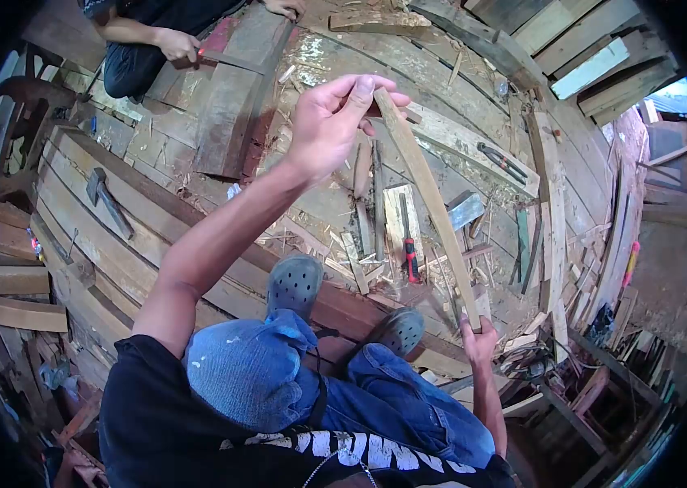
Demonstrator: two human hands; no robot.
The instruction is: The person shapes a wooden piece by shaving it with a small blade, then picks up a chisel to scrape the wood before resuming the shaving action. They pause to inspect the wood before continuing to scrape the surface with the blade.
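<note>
A long, narrow wooden strip slants across the view between my two hands. My left hand is raised at its upper end, the thumb and fingers pinching the tip. At the lower end, near my right knee, my right hand is closed around the strip. Below the strip, on the plank floor, a red-and-black screwdriver lies across a pale wood block. Pliers rest on a board farther right.
At the upper left, another person's hand holds a red-handled blade over a thick plank. A hammer lies on the boards at left. Wood shavings and offcuts litter the floor. Stacked timber stands upper right.
</note>
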